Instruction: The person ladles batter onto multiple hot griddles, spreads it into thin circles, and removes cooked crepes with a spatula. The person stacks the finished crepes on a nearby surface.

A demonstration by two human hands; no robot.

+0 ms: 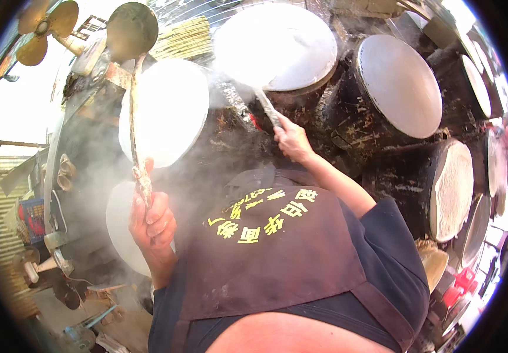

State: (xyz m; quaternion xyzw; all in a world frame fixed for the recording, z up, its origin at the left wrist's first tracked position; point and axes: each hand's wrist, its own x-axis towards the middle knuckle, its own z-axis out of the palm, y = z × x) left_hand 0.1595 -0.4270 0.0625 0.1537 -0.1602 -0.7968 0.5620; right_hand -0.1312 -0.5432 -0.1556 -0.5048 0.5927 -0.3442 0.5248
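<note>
White crust coats the long stick [133, 117], which stands nearly upright at left of centre, its long axis running from the left hand [153, 220] up to a dark round disc [132, 30] at the far end, with a slight lean to the left. The fingers of the left hand are curled fully round its lower part. The right hand [292, 141], ahead and to the right, has its fingers closed about a short pale stick [267, 107]; this one slants away and leftward, its tip at the near edge of the far white-topped vessel [320, 75]. The long stick crosses in front of the left white-topped vessel [198, 112], obstructing part of it. Steam [92, 147] veils the left side and blurs detail there. To the right stand a dark vessel with a smooth whitish top [400, 85] and a tilted one with a rough cream face [451, 191]. A brown apron [266, 259] blocks the lower centre. Noted beyond: a fan [42, 27], a yellowish slatted mat [183, 38] and a blue-and-red crate [32, 220].
</note>
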